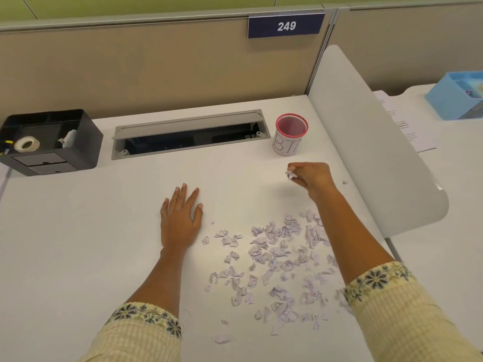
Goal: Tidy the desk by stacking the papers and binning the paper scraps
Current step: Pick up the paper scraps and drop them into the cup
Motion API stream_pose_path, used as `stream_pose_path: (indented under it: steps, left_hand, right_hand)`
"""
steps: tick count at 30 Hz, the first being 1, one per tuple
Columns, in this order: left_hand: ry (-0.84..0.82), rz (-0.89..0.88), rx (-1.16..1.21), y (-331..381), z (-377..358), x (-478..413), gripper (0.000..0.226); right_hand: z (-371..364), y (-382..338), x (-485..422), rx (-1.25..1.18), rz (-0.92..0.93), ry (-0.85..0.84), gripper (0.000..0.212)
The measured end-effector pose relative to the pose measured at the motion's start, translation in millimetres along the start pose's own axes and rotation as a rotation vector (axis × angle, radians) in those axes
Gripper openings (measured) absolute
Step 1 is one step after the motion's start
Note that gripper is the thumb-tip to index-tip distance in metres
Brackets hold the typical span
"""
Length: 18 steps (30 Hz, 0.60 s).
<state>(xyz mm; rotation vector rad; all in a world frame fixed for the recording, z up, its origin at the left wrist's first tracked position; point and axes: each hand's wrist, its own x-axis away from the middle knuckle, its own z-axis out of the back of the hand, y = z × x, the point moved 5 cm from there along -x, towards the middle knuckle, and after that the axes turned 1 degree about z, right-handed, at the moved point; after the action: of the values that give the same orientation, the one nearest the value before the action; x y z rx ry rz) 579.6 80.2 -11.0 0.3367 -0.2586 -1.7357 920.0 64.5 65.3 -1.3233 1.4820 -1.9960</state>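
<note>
Several crumpled white paper scraps [277, 259] lie scattered on the white desk [78, 244] at the front right. My right hand [312, 176] hovers above the desk just in front of the bin and pinches a small paper scrap [290, 174] at its fingertips. The bin [290, 134] is a small pink mesh cup with a white label, standing upright at the back right. My left hand [181, 218] rests flat on the desk with fingers straight, left of the scraps.
A black desk organiser [52, 142] with a tape roll stands at the back left. A grey cable slot [190, 134] lies open along the back. A white divider panel [366, 142] borders the right side; printed sheets [403, 124] and a blue box [457, 95] lie beyond it.
</note>
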Motion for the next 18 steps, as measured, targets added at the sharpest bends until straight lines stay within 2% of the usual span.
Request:
stream_pose_path:
  steps: [5,9,14,18]
  left_hand:
    - [-0.006,0.005,-0.011,-1,-1,-1,0.053]
    - [-0.008,0.008,-0.018,1,-1,-1,0.053]
    - [-0.012,0.016,-0.046,3,0,-1,0.053]
    - [-0.007,0.021,-0.036,4,2,-1,0.053]
  right_hand:
    - [-5,-61,-28,0.088,0.124,0.057,0.017]
    - [-7,-97,-51,0.268,0.221,0.171,0.013]
    - [-20,-115,-74,0.568,0.333,0.222,0.015]
    - [-29,-116,-81,0.654,0.362,0.191,0.019]
